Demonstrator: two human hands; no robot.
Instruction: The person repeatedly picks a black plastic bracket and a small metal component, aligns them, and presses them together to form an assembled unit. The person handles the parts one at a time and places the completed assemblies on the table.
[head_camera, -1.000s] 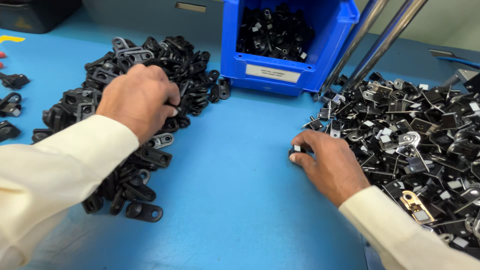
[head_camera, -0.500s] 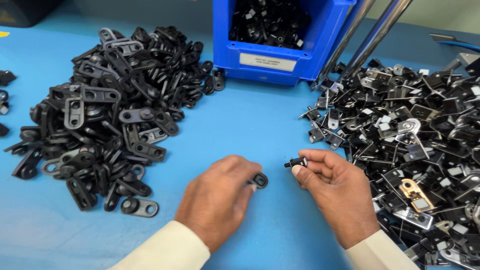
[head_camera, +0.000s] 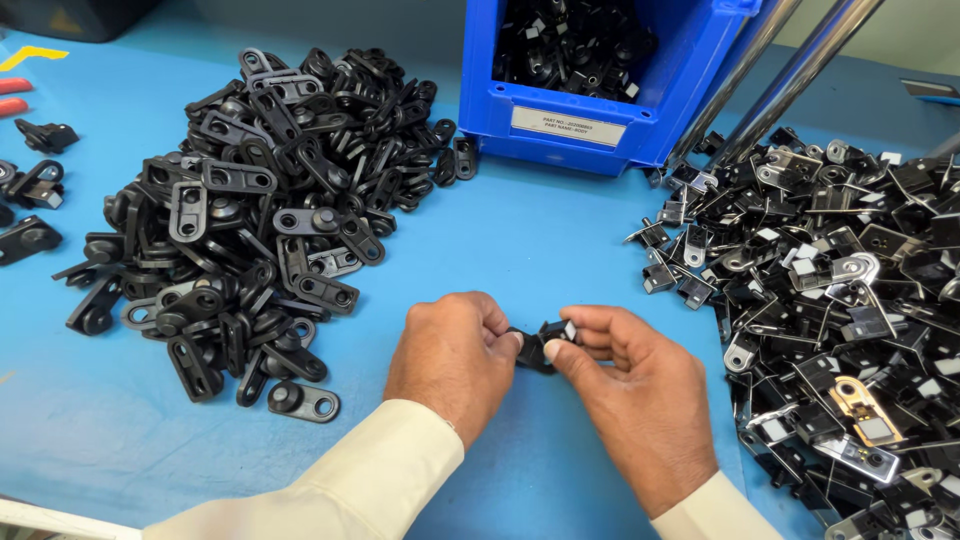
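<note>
My left hand and my right hand meet over the blue table, near its front edge. Between their fingertips they pinch two small black parts pressed together; the left holds a flat black link, the right a small black clip with a pale end. A large heap of flat black links lies to the left of my hands. To the right lies a heap of black and silver metal clips. Cream sleeves cover both forearms.
A blue bin holding more black parts stands at the back centre. Two metal rods lean beside it. A few loose black parts lie at the far left edge. A single gold-coloured clip sits in the right heap.
My left hand left the link heap and came to the front centre with a link. My right hand lifted a clip from the right heap and the two hands have closed together.
</note>
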